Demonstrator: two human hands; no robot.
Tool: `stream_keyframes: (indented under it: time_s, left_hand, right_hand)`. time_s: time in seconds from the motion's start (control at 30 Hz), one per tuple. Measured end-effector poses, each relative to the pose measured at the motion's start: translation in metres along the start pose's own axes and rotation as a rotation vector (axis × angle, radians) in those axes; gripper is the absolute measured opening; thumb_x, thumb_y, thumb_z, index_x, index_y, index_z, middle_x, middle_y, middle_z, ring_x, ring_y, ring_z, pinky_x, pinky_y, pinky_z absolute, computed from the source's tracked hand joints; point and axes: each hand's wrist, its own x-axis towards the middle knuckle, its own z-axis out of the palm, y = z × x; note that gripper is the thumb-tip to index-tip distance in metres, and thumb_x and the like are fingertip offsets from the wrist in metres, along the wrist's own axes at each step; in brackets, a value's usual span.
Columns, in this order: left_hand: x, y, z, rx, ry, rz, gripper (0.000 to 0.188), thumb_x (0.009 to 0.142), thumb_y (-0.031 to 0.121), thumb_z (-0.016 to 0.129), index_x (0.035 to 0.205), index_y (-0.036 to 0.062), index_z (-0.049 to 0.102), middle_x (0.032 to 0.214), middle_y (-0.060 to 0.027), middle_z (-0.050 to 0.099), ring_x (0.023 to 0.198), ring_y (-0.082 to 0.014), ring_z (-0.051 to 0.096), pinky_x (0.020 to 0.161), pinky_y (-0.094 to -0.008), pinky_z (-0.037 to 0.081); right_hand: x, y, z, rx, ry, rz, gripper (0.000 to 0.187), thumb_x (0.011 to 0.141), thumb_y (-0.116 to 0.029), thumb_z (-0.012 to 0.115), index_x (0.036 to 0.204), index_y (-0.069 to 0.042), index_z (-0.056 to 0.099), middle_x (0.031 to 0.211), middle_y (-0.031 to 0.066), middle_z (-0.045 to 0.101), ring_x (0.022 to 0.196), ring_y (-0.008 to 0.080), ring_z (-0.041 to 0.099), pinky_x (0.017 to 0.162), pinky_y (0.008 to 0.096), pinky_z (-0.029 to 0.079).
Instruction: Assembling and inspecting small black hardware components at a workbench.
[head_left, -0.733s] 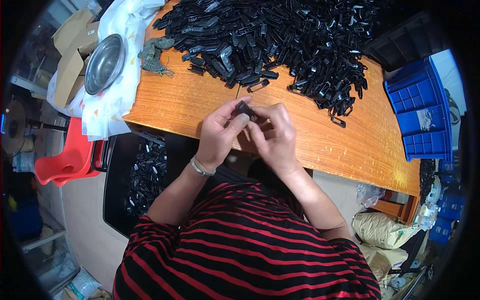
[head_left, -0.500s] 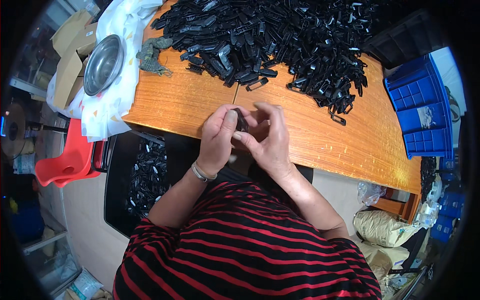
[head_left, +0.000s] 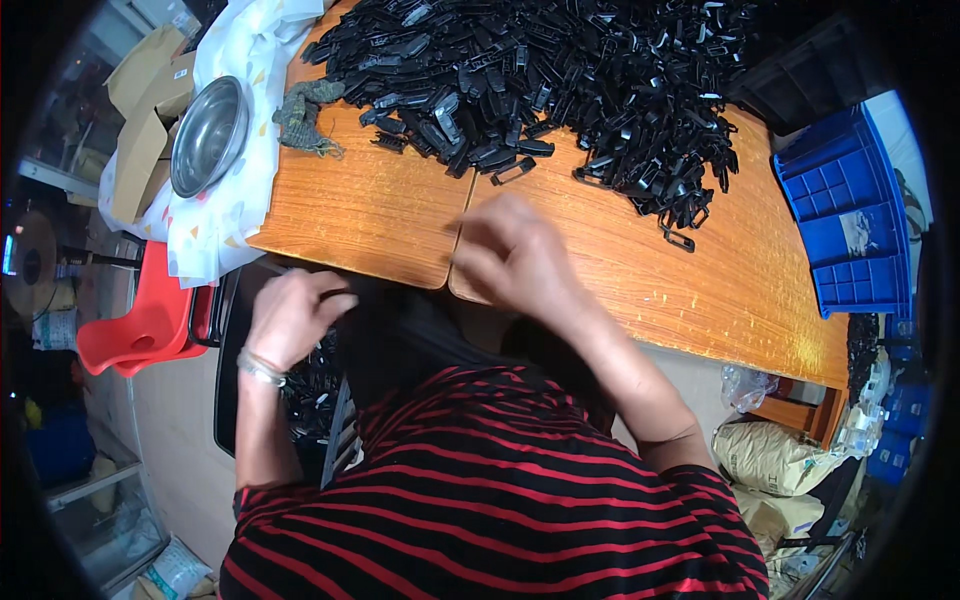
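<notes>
My left hand, a band on its wrist, is off to the left above the black bin beside the table. Its thumb and fingers are apart, and no part shows between them. Black plastic parts lie in the bin, partly covered by my left forearm. My right hand is over the table's front edge, near the seam, its fingers bent and smeared by motion. Whether it holds anything is not visible. Beyond it, a large heap of black plastic buckle-like pieces covers the back of the wooden table.
A grey-green knitted glove lies left of the heap. Farther left, a metal bowl rests on patterned sheeting near a cardboard box and red chair. A blue crate stands at right, with sacks below.
My hands were together at the table edge around a small dark piece. Now they are apart: the left has moved left and down over the bin, while the right stays near the edge.
</notes>
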Motion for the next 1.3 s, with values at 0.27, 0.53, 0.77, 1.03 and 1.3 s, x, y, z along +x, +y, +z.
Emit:
stream_keyframes:
  time_s: [0.27, 0.53, 0.77, 1.03, 1.3]
  left_hand:
    - [0.077, 0.054, 0.010, -0.434, 0.565, 0.312, 0.014, 0.085, 0.008, 0.069, 0.097, 0.0010, 0.066, 0.086, -0.0118, 0.066, 0.082, -0.0250, 0.066, 0.071, -0.0335, 0.051]
    - [0.177, 0.098, 0.058, -0.038, 0.651, 0.422, 0.004, 0.079, 0.009, 0.064, 0.079, 0.0054, 0.064, 0.088, -0.0098, 0.056, 0.089, -0.0273, 0.059, 0.078, -0.0365, 0.050]
    - [0.164, 0.100, 0.051, 0.044, 0.474, 0.317, 0.007, 0.080, 0.009, 0.063, 0.082, 0.0034, 0.067, 0.083, -0.0138, 0.061, 0.081, -0.0322, 0.063, 0.071, -0.0415, 0.053]
    - [0.147, 0.110, 0.043, -0.001, 0.453, 0.274, 0.019, 0.082, 0.021, 0.072, 0.084, 0.0027, 0.067, 0.087, -0.0119, 0.059, 0.095, -0.0299, 0.061, 0.079, -0.0411, 0.052]
    - [0.145, 0.098, 0.060, -1.281, 0.069, 0.135, 0.020, 0.091, 0.008, 0.066, 0.110, -0.0002, 0.064, 0.090, -0.0035, 0.067, 0.075, -0.0111, 0.064, 0.069, -0.0233, 0.051]
  right_hand:
    - [0.027, 0.056, -0.020, -0.594, -0.019, -0.030, 0.022, 0.079, -0.009, 0.071, 0.099, -0.005, 0.067, 0.101, 0.0110, 0.061, 0.097, 0.0317, 0.058, 0.082, 0.0415, 0.047]
    - [-0.002, 0.047, -0.030, -0.474, 0.016, -0.011, 0.010, 0.080, -0.012, 0.072, 0.086, -0.005, 0.068, 0.080, 0.0120, 0.060, 0.079, 0.0314, 0.060, 0.069, 0.0407, 0.050]
    - [-0.013, 0.037, -0.038, -0.511, 0.003, 0.018, 0.012, 0.081, -0.015, 0.072, 0.089, -0.006, 0.070, 0.085, 0.0098, 0.060, 0.084, 0.0290, 0.060, 0.071, 0.0396, 0.052]
    - [-0.016, 0.030, -0.045, -0.533, -0.144, 0.135, 0.021, 0.079, -0.018, 0.074, 0.096, -0.006, 0.068, 0.087, 0.0119, 0.060, 0.081, 0.0309, 0.064, 0.070, 0.0407, 0.053]
    - [-0.019, 0.035, -0.029, 0.088, 0.222, 0.418, 0.018, 0.090, -0.006, 0.067, 0.105, 0.002, 0.062, 0.086, 0.0037, 0.062, 0.073, 0.0078, 0.060, 0.065, 0.0237, 0.049]
